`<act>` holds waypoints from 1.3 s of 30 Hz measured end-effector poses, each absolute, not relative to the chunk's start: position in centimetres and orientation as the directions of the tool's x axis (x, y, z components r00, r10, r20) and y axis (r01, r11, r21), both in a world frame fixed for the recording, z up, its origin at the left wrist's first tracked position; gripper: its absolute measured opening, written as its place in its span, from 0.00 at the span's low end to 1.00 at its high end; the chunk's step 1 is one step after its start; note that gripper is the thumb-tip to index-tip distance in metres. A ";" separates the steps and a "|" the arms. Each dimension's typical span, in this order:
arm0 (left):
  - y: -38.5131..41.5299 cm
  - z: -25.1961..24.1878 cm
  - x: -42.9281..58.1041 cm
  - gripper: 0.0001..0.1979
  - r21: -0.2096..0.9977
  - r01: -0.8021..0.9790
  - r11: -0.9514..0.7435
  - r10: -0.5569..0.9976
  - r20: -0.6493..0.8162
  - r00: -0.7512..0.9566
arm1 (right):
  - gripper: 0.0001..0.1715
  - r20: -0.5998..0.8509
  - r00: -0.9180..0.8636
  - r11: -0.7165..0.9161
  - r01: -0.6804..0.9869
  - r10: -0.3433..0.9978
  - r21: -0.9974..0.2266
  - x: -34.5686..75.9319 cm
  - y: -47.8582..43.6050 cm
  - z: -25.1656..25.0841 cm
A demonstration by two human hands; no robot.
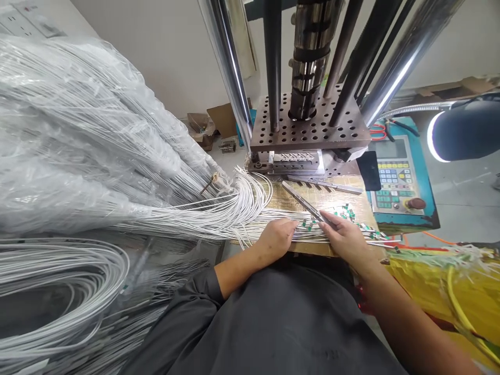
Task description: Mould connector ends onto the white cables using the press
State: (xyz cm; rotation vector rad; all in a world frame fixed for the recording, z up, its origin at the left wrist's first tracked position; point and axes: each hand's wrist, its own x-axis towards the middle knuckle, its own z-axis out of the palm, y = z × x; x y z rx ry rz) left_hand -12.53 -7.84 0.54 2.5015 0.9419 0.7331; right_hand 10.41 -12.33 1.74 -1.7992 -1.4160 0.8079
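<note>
A thin metal bar (300, 199) lies slantwise over the wooden table top (283, 197), its near end in the person's right hand (346, 239). The thumb and fingers of that hand are closed around it. The left hand (275, 237) is just beside it, fingers curled in tight with the tips together; I can't tell if a wire is pinched there. Under and around the hands lie lots of white wires (250, 203), with little green bits (346, 213) near their ends. Behind the first bar is a second metal bar (344, 188), lying flat. Past that stands a big machine with a plate full of holes (308, 133). To its right are a blue control box (424, 177) and a black lamp (464, 127). Big plastic-wrapped bundles (78, 114) fill the left side.
</note>
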 end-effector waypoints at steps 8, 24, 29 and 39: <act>-8.6 0.4 -12.2 0.13 0.362 0.567 -0.740 0.663 0.246 0.707 | 0.34 -0.089 0.172 -0.170 0.547 0.981 -0.820 10.4 -12.6 1.3; -8.4 0.2 -12.6 0.16 0.270 0.537 -0.799 0.600 0.313 0.736 | 0.35 -0.141 0.223 -0.246 0.565 0.964 -0.787 10.3 -12.3 1.1; -8.0 0.4 -12.7 0.17 0.276 0.512 -0.813 0.577 0.271 0.770 | 0.36 -0.124 0.211 -0.224 0.558 0.970 -0.799 10.3 -12.4 0.8; -7.5 1.1 -13.0 0.18 0.286 0.471 -0.834 0.542 0.264 0.798 | 0.36 -0.150 0.219 -0.248 0.542 0.964 -0.803 10.3 -12.3 0.9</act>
